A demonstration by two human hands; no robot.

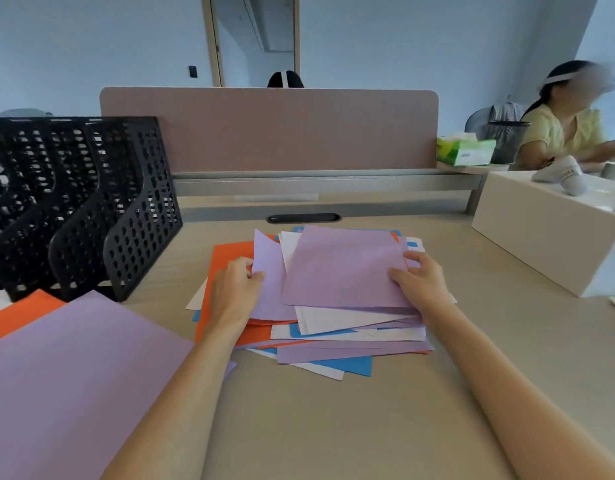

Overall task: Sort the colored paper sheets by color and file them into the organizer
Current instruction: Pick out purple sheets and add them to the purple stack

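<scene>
Sorting is the step in hand: the mixed pile (pixel 333 341) of purple, orange, blue and white sheets lies in the middle of the tabletop (pixel 333 427). The right hand (pixel 420 282) pinches the top purple sheet (pixel 344 268) at its right edge, thumb on top. The left hand (pixel 235 289) curls its fingers round the edge of a second purple sheet (pixel 269 289) just beside it. Next, I judge, both sheets go onto the purple stack (pixel 74 368) at near left, which overlaps an orange stack (pixel 22 313). The organizer (pixel 91 202) stands behind these; I see nothing filed in it.
</scene>
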